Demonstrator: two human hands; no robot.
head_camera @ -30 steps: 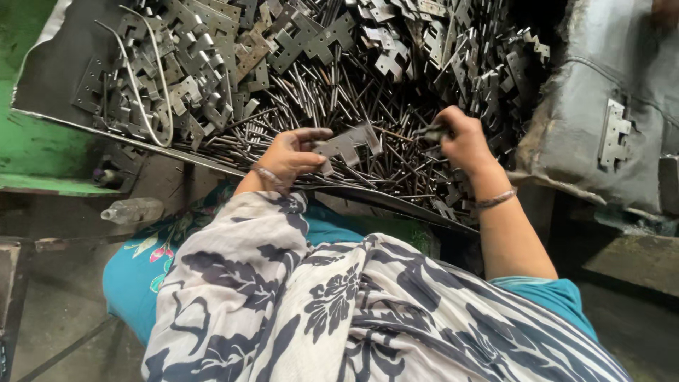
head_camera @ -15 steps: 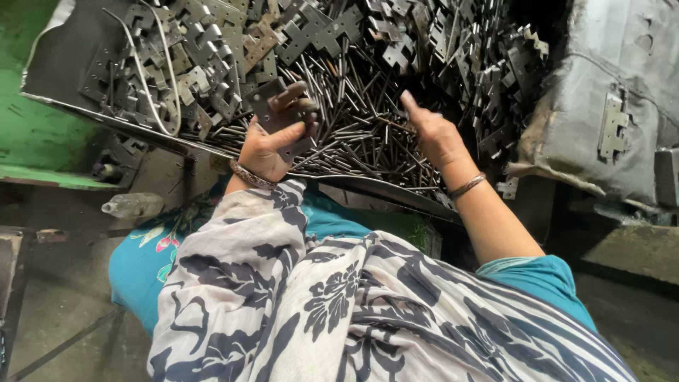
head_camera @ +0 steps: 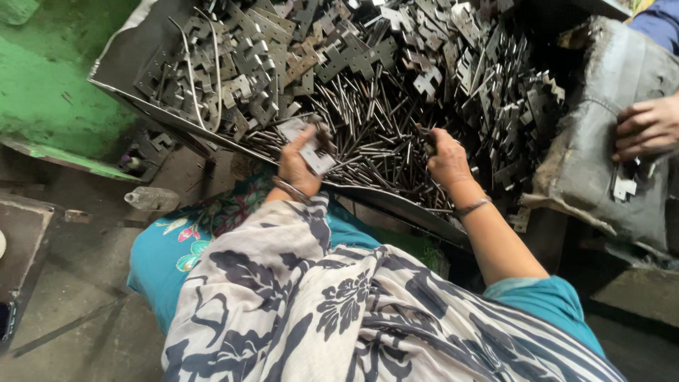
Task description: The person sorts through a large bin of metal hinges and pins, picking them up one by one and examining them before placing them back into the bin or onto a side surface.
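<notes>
Surface: green ledge [head_camera: 49, 92] at left; grey floor [head_camera: 78, 311] below.
Tray: one dark metal tray [head_camera: 120, 60], heaped with notched plates [head_camera: 247, 78] and thin pins [head_camera: 368, 134], too many to be counted.
Left hand [head_camera: 297, 166]: closed on one flat plate [head_camera: 308, 145], long axis slanted from upper left to lower right, over the tray's near edge.
Right hand [head_camera: 445, 159]: clenched over the pins; contents cannot be told.
Other: a second person's hand [head_camera: 647, 127] laid on grey sacking [head_camera: 601, 155].
</notes>
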